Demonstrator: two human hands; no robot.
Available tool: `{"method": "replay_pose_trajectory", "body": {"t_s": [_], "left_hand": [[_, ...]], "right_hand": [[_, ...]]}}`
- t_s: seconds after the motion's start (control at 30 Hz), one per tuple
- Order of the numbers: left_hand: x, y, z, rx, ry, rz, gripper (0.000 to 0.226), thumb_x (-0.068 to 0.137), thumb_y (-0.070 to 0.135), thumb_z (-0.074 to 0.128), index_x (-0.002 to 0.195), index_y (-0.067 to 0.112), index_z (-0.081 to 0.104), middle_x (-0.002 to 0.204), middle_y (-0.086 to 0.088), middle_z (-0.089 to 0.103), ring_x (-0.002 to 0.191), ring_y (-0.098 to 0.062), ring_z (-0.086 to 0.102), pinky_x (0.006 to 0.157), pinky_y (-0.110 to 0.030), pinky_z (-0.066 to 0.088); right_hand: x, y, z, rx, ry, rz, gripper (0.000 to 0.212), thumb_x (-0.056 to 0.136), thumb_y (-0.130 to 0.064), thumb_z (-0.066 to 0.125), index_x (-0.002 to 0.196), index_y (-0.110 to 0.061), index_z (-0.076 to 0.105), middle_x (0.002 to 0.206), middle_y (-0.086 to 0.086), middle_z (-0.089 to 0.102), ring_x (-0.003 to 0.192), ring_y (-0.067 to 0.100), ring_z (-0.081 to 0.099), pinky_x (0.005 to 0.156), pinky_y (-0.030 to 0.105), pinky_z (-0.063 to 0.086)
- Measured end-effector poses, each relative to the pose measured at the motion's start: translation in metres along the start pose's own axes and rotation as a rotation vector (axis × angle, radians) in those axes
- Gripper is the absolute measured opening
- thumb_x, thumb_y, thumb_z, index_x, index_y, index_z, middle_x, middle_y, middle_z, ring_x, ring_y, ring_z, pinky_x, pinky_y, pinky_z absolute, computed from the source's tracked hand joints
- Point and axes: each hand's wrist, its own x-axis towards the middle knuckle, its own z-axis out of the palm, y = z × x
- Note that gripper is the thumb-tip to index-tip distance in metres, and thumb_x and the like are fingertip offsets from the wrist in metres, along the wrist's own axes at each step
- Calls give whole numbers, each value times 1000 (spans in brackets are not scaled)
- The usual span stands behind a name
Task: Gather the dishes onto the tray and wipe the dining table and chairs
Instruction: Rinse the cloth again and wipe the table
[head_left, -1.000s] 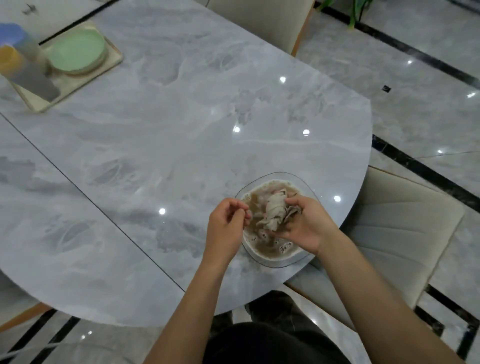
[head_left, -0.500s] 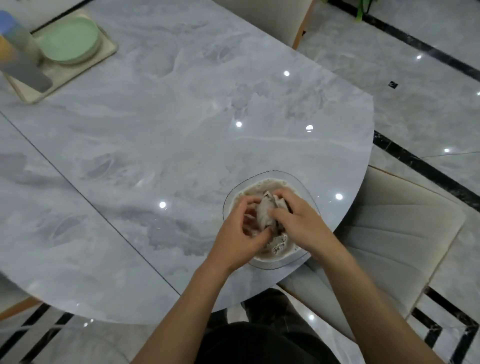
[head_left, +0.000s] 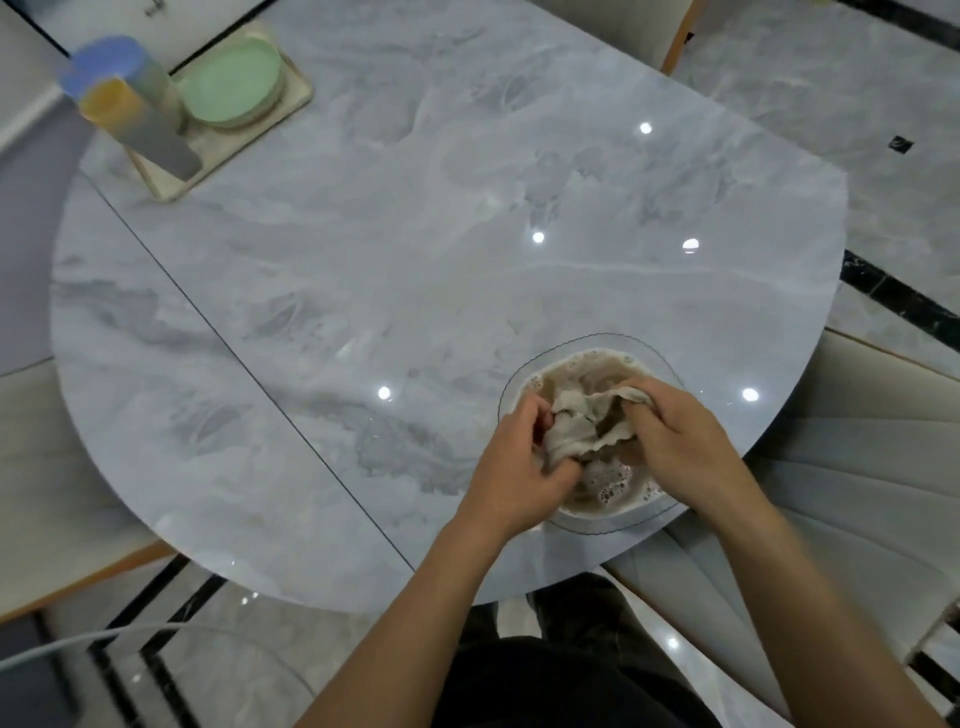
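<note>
Both hands are in the bowl rn. The left hand (head_left: 519, 467) has its fingers curled round one end of a crumpled off-white wet cloth (head_left: 576, 423). The right hand (head_left: 680, 441) grips the other end, fingers folded over it, so the rag is bunched up btwn the two fists, just above the water.

Right under both hands sits a clear round glass bowl (head_left: 524, 374) w/ a wavy rim, full of murky brown water w/ foam bubbles near the left thumb. The bowl is on a grey marble-look oval table (head_left: 415, 249), close to the edge nearest the person's body.

Way off up and to the left of the left hand, well apart from the bowl, there's a beige rectangular tray (head_left: 298, 96) at the far corner of the table. On it is a pale green round plate (head_left: 231, 83), and beside that, on the tray's left part, two tall tumblers, one blue-topped (head_left: 109, 62) and one orange-topped (head_left: 106, 106). Both are blurry, so can't tell if they touch each other.

Just past the right wrist, to the outside, is a cream upholstered chair (head_left: 857, 467) w/ stitched seams, tucked partly under the table edge. Another pale chair seat (head_left: 31, 441) pokes out well left of the left hand. Glossy grey tile floor (head_left: 883, 104) w/ black stripes all around.
</note>
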Motion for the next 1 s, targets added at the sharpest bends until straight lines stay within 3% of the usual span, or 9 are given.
{"method": "replay_pose_trajectory", "body": {"t_s": [0.1,0.2,0.37,0.5,0.6,0.7,0.83,0.9,1.0], "left_hand": [[-5,-3,-2,26,18,47,21,85,23,63,97,31,47,94,5,61,87,-17,60,75,-48,55],[-12,0,-8,-48,66,127,12,88,16,62,96,23,56,87,3,61,79,-21,58,71,-49,54],[-20,29,-34,-97,229,320,9,88,1,63,86,7,56,85,-2,50,73,-15,45,66,-22,38],[-28,62,-60,-208,322,517,7,90,4,59,83,1,57,105,-12,56,98,-26,58,82,-31,48],[-34,77,-82,-171,410,670,10,83,6,58,83,-4,62,134,-15,62,128,-35,57,100,-44,49],[-43,80,-105,-119,443,794,21,76,10,57,81,-8,66,130,-14,69,139,-33,54,106,-46,48],[-55,60,-133,-229,487,720,27,75,11,55,92,-5,70,99,-11,73,101,-30,69,82,-44,57],[-62,47,-149,-239,496,640,14,79,12,57,84,-1,61,82,-5,62,75,-22,59,66,-37,51],[-66,27,-167,-272,488,500,15,86,5,68,85,6,53,77,2,52,69,-18,49,65,-23,46]], "right_hand": [[-6,-10,-5,55,42,-92,29,107,-20,45,92,-35,65,84,-17,66,82,7,64,73,37,58],[-9,-23,-17,25,66,-179,33,107,-22,46,78,-35,55,71,-18,57,67,5,53,62,25,41],[-27,-66,-39,161,21,-355,32,107,-25,46,78,-31,56,70,-9,54,67,12,50,64,37,45],[-47,-116,-48,348,-20,-533,25,105,-23,45,93,-12,64,86,1,65,81,26,61,74,41,50],[-50,-142,-41,336,91,-532,25,104,-24,47,92,-9,62,87,9,66,85,35,64,77,58,54],[-50,-155,-19,339,264,-463,21,100,-30,52,91,-16,65,92,8,64,87,32,65,77,59,57],[-55,-164,24,576,322,-237,28,105,-27,51,85,-21,70,87,9,68,85,22,68,81,52,59],[-55,-168,47,633,329,-148,32,106,-30,50,87,-30,76,91,-3,75,96,20,73,89,45,59],[-48,-173,76,762,287,-52,36,103,-44,51,111,-17,74,110,3,78,107,23,73,100,43,55]]}}
